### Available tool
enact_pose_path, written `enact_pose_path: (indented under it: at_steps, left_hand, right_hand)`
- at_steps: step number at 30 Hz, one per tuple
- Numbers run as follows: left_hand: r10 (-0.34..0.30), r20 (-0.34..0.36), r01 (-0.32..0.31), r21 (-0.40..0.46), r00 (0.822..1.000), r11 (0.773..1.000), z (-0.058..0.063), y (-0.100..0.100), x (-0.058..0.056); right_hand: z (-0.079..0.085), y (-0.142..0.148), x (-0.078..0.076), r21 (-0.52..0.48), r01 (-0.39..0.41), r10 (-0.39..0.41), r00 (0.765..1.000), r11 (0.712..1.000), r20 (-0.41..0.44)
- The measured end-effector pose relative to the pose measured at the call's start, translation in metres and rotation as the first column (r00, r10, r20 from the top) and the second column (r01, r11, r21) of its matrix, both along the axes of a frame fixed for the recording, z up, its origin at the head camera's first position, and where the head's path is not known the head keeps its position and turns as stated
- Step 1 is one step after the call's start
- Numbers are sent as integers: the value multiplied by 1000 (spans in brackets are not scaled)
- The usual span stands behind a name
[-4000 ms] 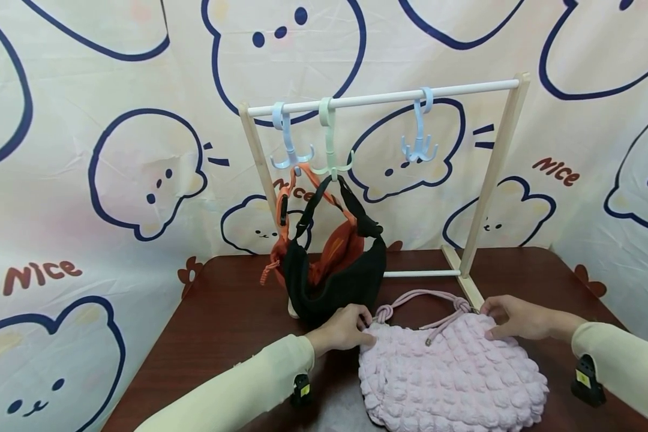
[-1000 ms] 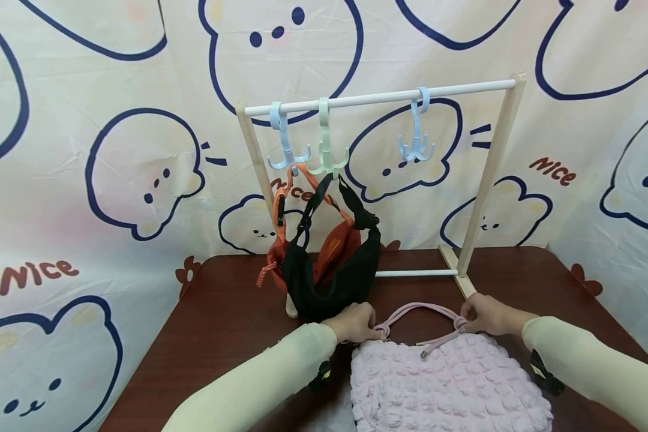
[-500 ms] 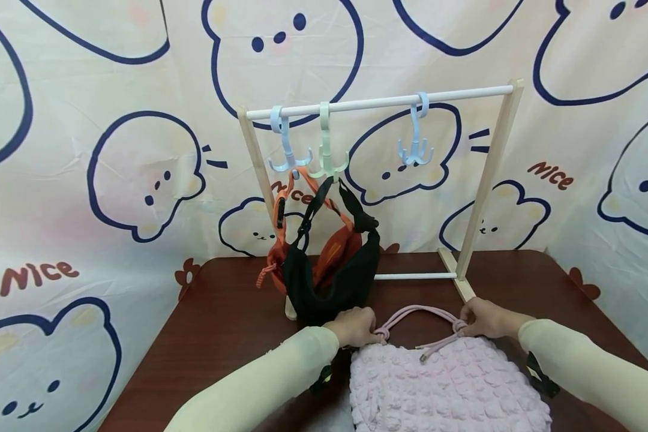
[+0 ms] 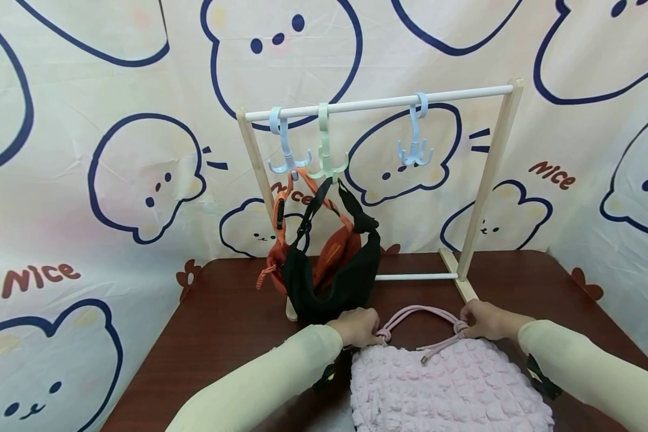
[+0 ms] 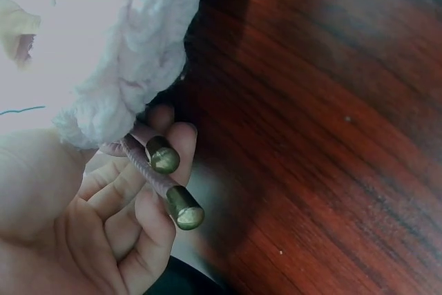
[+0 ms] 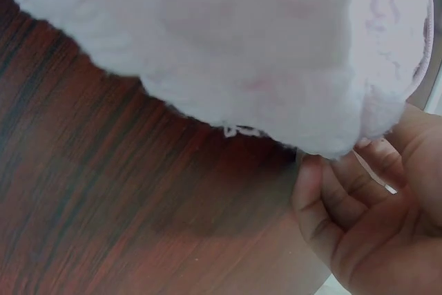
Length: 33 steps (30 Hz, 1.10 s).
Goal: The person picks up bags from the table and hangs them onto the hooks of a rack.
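A pale pink puffy quilted handbag (image 4: 448,384) with a knotted cord handle (image 4: 418,309) lies at the front of the table. My left hand (image 4: 358,327) grips its upper left corner beside the handle's knot. In the left wrist view, curled fingers (image 5: 124,215) sit under the fabric, and two cord ends with metal tips (image 5: 185,206) stick out past them. My right hand (image 4: 485,319) pinches the upper right corner near the other knot. The right wrist view shows that hand's fingers (image 6: 328,202) curled at the bag's edge (image 6: 318,144).
Behind the bag, a wooden rack with a white rail (image 4: 372,106) stands on the brown table (image 4: 210,336). Blue hooks (image 4: 414,153) and a green hook (image 4: 326,156) hang from it. A black bag (image 4: 329,300) and an orange bag (image 4: 337,249) hang at its left.
Compared with four seconds ago, both hands have shifted to the handle's knots and now grip the corners there; the bag sits slightly lower in view. Over the last second, almost nothing moves.
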<state>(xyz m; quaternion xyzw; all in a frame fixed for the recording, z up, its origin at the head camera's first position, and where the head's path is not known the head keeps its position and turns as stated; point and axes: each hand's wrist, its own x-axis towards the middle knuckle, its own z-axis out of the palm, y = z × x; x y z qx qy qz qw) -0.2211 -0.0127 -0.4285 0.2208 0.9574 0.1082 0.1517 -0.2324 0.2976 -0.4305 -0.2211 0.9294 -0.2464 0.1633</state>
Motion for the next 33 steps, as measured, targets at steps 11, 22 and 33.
enact_pose_path:
  at_steps: [11, 22, 33]
  left_hand:
    - [13, 4, -13, -9, 1000, 1000, 1, 2, 1]
    - [12, 0, -12, 7, 1000, 1000, 3, 1, 2]
    - [5, 12, -5, 24, 1000, 1000, 1, 1, 2]
  right_hand:
    - [3, -5, 0, 72, 3, -4, 1000, 997, 18]
    - [8, -10, 0, 84, -15, 12, 999, 996, 31]
    - [5, -9, -2, 84, -9, 3, 998, 996, 68]
